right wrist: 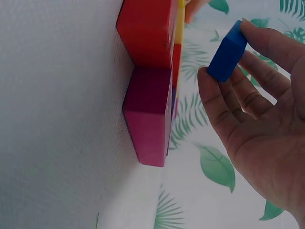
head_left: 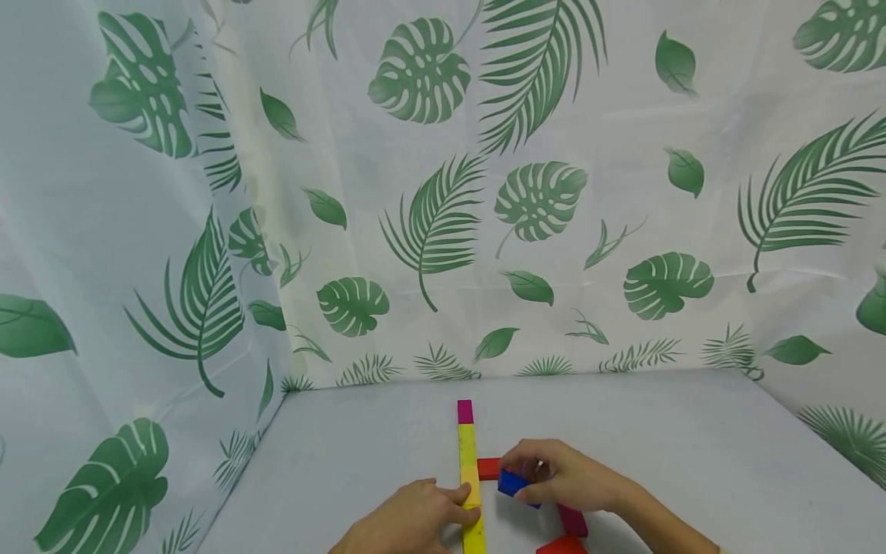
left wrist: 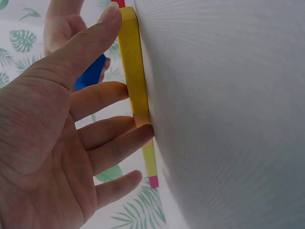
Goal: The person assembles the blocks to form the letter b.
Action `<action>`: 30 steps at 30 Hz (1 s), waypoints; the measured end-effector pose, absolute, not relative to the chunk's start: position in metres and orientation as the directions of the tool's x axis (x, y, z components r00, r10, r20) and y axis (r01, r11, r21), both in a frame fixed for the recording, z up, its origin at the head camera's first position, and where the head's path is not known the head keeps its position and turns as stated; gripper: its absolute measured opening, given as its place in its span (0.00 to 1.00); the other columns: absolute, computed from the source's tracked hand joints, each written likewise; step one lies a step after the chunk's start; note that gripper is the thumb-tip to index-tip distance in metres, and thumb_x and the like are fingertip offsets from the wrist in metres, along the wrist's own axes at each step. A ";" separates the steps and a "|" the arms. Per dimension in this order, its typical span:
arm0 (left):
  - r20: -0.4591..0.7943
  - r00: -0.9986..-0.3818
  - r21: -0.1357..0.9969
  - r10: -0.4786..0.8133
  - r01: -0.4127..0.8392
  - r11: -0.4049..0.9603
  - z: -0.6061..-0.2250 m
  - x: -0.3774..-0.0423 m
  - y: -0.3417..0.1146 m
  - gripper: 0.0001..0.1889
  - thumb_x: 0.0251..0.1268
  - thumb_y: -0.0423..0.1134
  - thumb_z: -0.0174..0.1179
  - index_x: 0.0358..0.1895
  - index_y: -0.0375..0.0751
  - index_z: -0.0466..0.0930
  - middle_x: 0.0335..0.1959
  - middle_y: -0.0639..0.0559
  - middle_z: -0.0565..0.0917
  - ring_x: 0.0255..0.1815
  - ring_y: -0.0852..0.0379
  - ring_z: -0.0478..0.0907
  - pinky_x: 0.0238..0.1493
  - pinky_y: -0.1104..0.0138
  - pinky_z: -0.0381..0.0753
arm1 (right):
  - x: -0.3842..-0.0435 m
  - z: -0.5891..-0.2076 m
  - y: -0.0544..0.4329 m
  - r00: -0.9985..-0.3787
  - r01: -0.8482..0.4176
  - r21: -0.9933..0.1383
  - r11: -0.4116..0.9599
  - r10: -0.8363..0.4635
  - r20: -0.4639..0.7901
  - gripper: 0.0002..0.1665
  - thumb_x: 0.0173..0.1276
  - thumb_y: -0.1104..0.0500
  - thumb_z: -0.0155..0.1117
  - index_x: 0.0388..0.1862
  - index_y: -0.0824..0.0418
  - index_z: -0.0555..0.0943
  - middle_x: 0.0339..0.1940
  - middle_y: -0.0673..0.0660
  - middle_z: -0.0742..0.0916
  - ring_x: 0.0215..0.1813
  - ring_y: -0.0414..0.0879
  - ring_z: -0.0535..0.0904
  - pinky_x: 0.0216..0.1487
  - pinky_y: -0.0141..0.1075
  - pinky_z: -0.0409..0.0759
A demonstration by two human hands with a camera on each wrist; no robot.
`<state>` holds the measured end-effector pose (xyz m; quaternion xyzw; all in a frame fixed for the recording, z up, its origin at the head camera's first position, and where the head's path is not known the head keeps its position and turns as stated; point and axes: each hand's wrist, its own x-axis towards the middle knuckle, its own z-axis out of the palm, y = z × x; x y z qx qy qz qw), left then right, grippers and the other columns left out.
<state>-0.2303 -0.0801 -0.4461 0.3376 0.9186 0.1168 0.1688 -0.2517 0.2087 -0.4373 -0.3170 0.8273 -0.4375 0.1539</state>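
In the head view my right hand (head_left: 571, 477) pinches a small blue block (head_left: 512, 483) between thumb and fingertips. The right wrist view has the blue block (right wrist: 228, 55) raised off the table, tilted, between thumb and fingers. My left hand (head_left: 415, 515) rests its thumb and fingertips on the yellow blocks (head_left: 474, 538) of a straight row. Its fingers (left wrist: 107, 98) are nearly straight along the side of the yellow bar (left wrist: 132, 62). That row ends in a magenta block (head_left: 465, 412) at the far side. A red block (head_left: 488, 468) joins the row's right side.
Below my right hand lie a magenta block (head_left: 574, 522) and a larger red block (head_left: 562, 546), end to end in the right wrist view. The light grey table (head_left: 623, 415) meets a white curtain (head_left: 609, 338) with green leaves at the back and sides.
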 end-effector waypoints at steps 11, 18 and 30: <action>-0.244 -0.741 0.354 0.626 0.533 0.769 -0.444 -0.227 -0.079 0.30 0.53 0.64 0.75 0.62 0.77 0.82 0.69 0.73 0.77 0.68 0.49 0.79 0.69 0.40 0.77 | -0.243 -0.440 0.195 -0.685 -0.403 -0.828 0.389 -0.729 -0.009 0.20 0.70 0.57 0.73 0.60 0.53 0.84 0.43 0.49 0.86 0.41 0.38 0.81 0.45 0.28 0.84; -0.237 -0.747 0.362 0.621 0.525 0.770 -0.443 -0.225 -0.081 0.30 0.52 0.65 0.75 0.62 0.78 0.82 0.70 0.74 0.76 0.67 0.48 0.79 0.68 0.40 0.77 | -0.239 -0.441 0.189 -0.678 -0.399 -0.821 0.409 -0.734 -0.037 0.20 0.69 0.57 0.75 0.59 0.49 0.85 0.44 0.47 0.87 0.43 0.38 0.82 0.49 0.28 0.85; -0.214 -0.718 0.365 0.662 0.569 0.736 -0.442 -0.227 -0.083 0.30 0.54 0.66 0.74 0.64 0.75 0.82 0.71 0.70 0.76 0.68 0.56 0.79 0.70 0.41 0.76 | -0.236 -0.447 0.187 -0.601 -0.446 -0.821 0.357 -0.799 -0.021 0.20 0.70 0.58 0.73 0.60 0.52 0.84 0.44 0.46 0.86 0.44 0.35 0.81 0.47 0.27 0.84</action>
